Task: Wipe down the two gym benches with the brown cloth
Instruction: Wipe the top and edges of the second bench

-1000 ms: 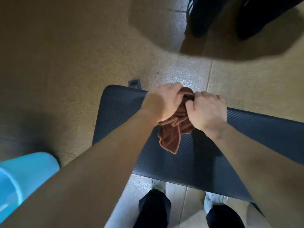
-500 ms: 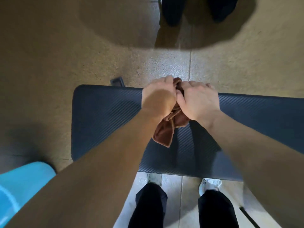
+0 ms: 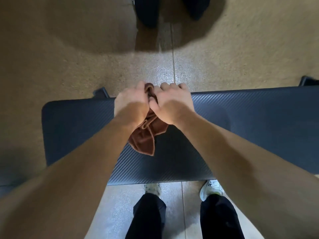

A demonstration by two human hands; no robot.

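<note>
You are holding the brown cloth [image 3: 143,138] bunched above the gym bench [image 3: 250,118], left grip [image 3: 132,104] and right grip [image 3: 172,104] both clamping it; wiping is likely only beginning.

Both forearms reach forward. The left grip [image 3: 133,104] and right grip [image 3: 172,106] touch, fingers curled around the brown cloth [image 3: 143,138].

Bare forearms [image 3: 82,173] run back from the left hand [image 3: 131,105] and right hand [image 3: 172,106]. Below the hands, black trousers [image 3: 148,218] fall over white trainers [image 3: 212,188], the right one edged yellow-green.
</note>
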